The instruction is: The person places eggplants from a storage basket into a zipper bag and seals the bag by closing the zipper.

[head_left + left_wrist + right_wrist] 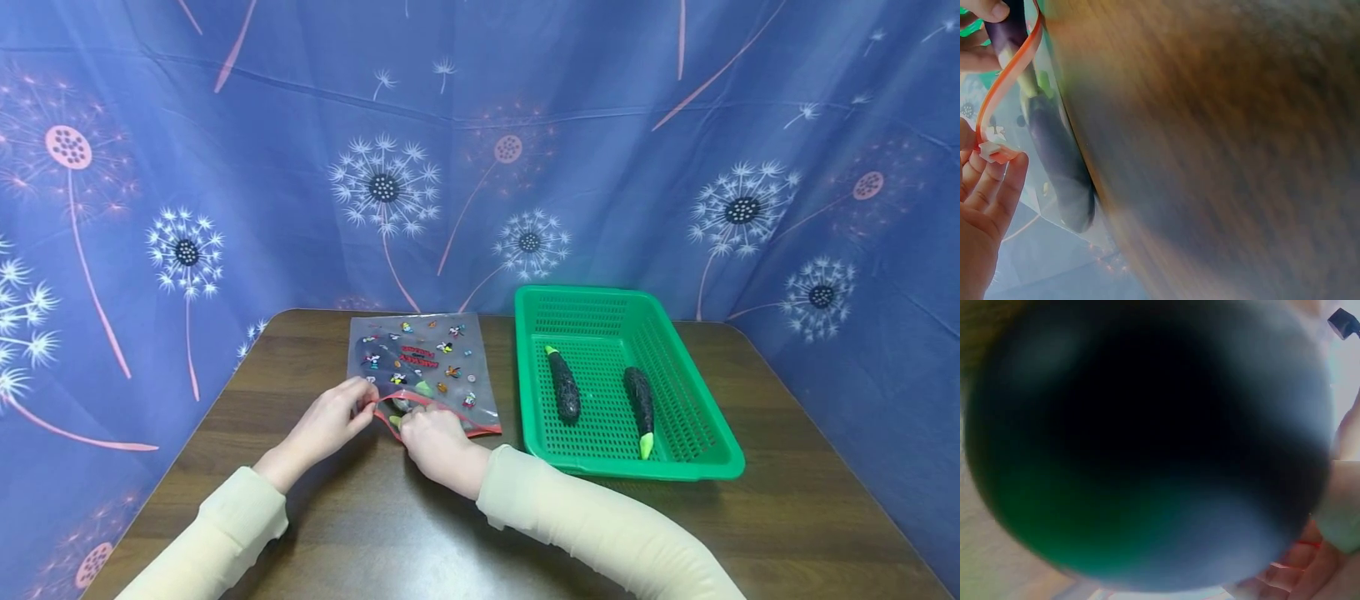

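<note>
A clear zip bag (450,342) with cartoon prints and a red zip edge (1013,69) lies flat, its mouth parted toward me. My left hand (337,417) pinches the left end of that edge by the white slider (989,150). In the left wrist view one purple eggplant (1060,162) lies inside the bag. My right hand (441,442) grips another eggplant (1005,28) at the bag mouth, its pale stem end (395,422) pointing in. The blurred, dark rounded end of the held eggplant (1147,444) fills most of the right wrist view.
To the right stands a green plastic basket (712,429) with two dark eggplants (566,387) lying apart in it. The brown wooden table (360,533) reaches back to a blue dandelion-patterned cloth (300,167).
</note>
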Available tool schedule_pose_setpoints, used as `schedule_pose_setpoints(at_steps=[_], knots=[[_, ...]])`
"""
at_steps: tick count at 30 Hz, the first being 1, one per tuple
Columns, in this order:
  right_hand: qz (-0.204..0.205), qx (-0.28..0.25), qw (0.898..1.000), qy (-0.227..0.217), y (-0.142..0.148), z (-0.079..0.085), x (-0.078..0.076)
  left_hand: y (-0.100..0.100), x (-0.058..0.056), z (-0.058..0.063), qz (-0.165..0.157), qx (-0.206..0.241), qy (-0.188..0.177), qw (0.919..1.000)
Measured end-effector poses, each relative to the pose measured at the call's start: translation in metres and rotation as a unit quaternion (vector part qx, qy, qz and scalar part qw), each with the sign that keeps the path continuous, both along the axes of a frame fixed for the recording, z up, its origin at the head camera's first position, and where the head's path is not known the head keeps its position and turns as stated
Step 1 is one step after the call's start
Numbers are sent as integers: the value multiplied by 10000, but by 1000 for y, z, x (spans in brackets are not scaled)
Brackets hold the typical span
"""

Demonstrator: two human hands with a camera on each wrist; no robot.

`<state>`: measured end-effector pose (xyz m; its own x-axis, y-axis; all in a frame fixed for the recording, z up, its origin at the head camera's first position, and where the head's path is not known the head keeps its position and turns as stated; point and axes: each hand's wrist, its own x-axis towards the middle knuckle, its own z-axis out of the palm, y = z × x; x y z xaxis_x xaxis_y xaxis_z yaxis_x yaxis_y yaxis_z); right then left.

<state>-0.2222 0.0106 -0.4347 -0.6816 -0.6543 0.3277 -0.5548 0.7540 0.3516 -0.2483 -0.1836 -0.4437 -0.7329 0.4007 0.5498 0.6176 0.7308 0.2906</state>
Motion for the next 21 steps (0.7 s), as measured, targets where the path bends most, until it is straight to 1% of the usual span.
schedule_pose_setpoints(at_steps=[6,10,13,16,19,21], knots=[[25,-159,9999,-13,2,-4,2,-1,0,-2,8,-11,43,10000],[238,-401,9988,-117,7,-1,5,-1,1,-2,20,17,34,10000],[498,-524,9972,-162,13,4,10,-2,2,-2,21,15,13,10000],[665,-568,9956,-323,22,9,17,-2,1,-2,26,-26,-19,10000],[711,-584,9940,-595,33,12,24,-2,1,-2,36,-24,-28,10000],[749,-640,9927,-691,42,12,30,-2,2,-1,47,-16,-46,10000]])
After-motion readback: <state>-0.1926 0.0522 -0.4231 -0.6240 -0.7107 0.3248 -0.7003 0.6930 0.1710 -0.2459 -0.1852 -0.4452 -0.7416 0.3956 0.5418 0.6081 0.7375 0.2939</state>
